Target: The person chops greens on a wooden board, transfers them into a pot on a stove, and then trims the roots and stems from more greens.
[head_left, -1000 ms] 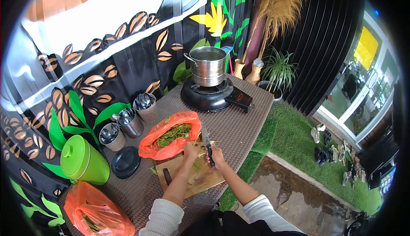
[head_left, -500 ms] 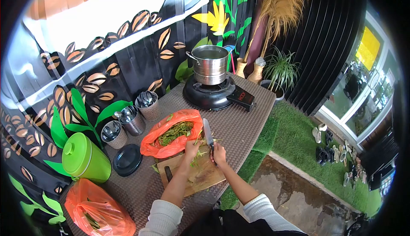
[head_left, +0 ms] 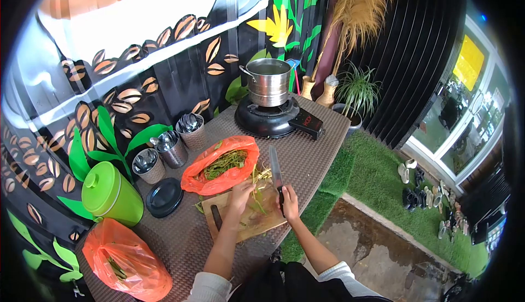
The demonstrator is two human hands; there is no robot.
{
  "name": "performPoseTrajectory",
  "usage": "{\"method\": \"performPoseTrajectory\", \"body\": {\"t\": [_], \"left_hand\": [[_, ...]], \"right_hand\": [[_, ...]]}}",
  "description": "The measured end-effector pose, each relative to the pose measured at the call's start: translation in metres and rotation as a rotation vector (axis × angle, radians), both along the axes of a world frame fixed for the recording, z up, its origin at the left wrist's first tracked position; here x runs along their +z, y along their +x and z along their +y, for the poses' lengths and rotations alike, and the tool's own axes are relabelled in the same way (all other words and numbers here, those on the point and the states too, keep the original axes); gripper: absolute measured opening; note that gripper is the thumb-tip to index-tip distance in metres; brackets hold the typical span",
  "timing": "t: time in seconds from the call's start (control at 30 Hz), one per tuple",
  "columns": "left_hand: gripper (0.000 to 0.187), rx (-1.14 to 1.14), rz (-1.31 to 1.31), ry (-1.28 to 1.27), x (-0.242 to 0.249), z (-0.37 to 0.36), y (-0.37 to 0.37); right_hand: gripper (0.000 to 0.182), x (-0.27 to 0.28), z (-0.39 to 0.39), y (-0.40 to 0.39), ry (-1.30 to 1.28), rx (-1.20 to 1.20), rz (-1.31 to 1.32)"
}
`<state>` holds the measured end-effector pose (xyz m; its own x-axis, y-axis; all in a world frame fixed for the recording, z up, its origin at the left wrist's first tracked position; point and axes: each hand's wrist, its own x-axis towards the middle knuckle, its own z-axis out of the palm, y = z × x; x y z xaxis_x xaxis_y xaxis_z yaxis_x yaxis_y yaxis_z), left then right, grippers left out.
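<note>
My right hand (head_left: 290, 202) is wrapped around the black handle of a kitchen knife (head_left: 275, 165), its blade pointing up and away over the right side of a wooden cutting board (head_left: 254, 224). Over the board, my left hand (head_left: 239, 197) is closed on a few slender green vegetable stems (head_left: 257, 197) that stick out to its right. Cut pale and green bits (head_left: 264, 174) lie at the board's far edge. Just beyond my left hand sits an open orange plastic bag (head_left: 192, 180) filled with long thin green vegetables (head_left: 225, 165).
A steel pot (head_left: 269, 86) stands on a black portable stove (head_left: 265, 122) at the back. Cutlery cups (head_left: 174, 150), a dark lid (head_left: 164, 197), a green canister (head_left: 112, 192) and another orange bag (head_left: 127, 261) line the left. The table's right edge (head_left: 322, 176) borders artificial grass.
My right hand and the knife have moved slightly right, away from my left hand. The left hand has shifted a little toward me and left, with stems in its fingers.
</note>
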<state>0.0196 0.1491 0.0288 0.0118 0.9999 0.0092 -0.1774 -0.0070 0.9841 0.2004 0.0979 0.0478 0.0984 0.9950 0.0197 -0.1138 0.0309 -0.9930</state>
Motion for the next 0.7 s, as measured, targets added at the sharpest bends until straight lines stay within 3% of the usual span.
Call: {"method": "performPoseTrajectory", "body": {"t": [0.07,0.2,0.27,0.37,0.57,0.7], "left_hand": [[0.023,-0.12,-0.291,-0.26,0.015,-0.024,-0.011],[0.019,-0.18,-0.482,-0.311,0.018,-0.06,-0.015],[0.021,-0.097,-0.569,-0.354,0.029,-0.076,-0.009],[0.024,-0.179,-0.612,-0.337,0.028,-0.083,-0.011],[0.025,-0.181,-0.393,-0.287,0.038,-0.092,-0.011],[0.026,-0.226,-0.466,-0.306,0.02,-0.086,-0.013]], "right_hand": [[0.021,0.014,-0.019,-0.002,0.051,0.04,0.011],[0.018,0.024,-0.06,-0.011,0.173,0.143,-0.055],[0.02,0.023,-0.079,-0.019,0.193,0.167,-0.128],[0.024,0.023,-0.099,-0.028,0.112,0.224,-0.184],[0.031,0.029,-0.114,-0.037,0.266,0.097,-0.354],[0.036,0.036,-0.116,-0.034,0.308,0.031,-0.544]]}}
